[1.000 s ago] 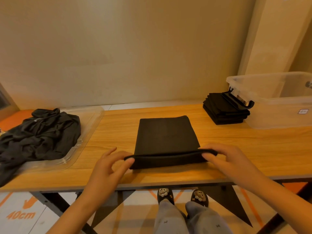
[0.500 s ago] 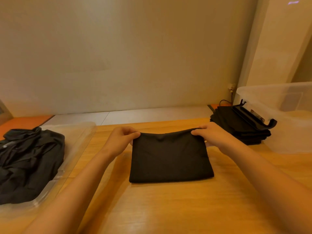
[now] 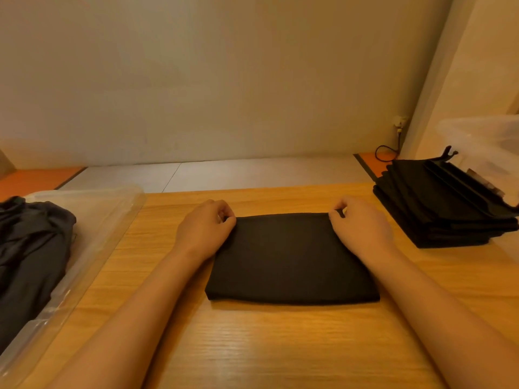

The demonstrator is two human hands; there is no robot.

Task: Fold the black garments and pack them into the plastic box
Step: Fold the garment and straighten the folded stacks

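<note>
A flat folded black fabric garment (image 3: 289, 259) lies in the middle of the light wooden surface (image 3: 280, 346), squared into a neat rectangle with its thick folded edge toward me. My left hand (image 3: 206, 230) sits at its far left corner, fingers curled in and pinching the cloth there against the thumb. My right hand (image 3: 361, 227) does the same at the far right corner, thumb and fingertips nipping the edge. Both forearms run along the garment's two sides.

To my right, near the far edge of the surface, a stack of folded black garments (image 3: 438, 217) stands well apart from the one I hold. Just behind and beside that stack is the clear plastic box (image 3: 483, 138), partly cut off by the frame, with a black clip handle (image 3: 446, 153) poking up at its near wall.

To my left, a shallow clear plastic tray (image 3: 106, 214) holds a heap of crumpled black garments (image 3: 31, 248). A thin black cable (image 3: 384, 154) loops on the floor by the wall.
</note>
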